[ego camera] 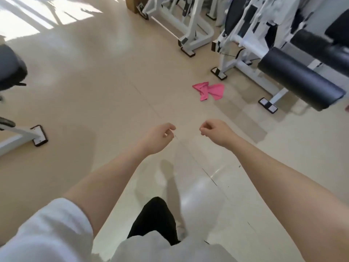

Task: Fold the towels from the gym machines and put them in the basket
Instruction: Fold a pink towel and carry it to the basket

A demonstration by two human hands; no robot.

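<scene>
A crumpled pink towel (pixel 208 90) lies on the beige floor, just left of a white gym machine's foot. My left hand (pixel 160 136) and my right hand (pixel 215 131) hang in the air side by side, nearer to me than the towel and well short of it. The fingers of both hands are loosely curled and hold nothing. No basket is in view.
White gym machines (pixel 190 33) stand at the back and right; a black padded roller (pixel 300 78) juts out at the right. Another machine's foot (pixel 39 136) and a black seat (pixel 10 69) are at the left. Open beige floor (pixel 94 87) lies between.
</scene>
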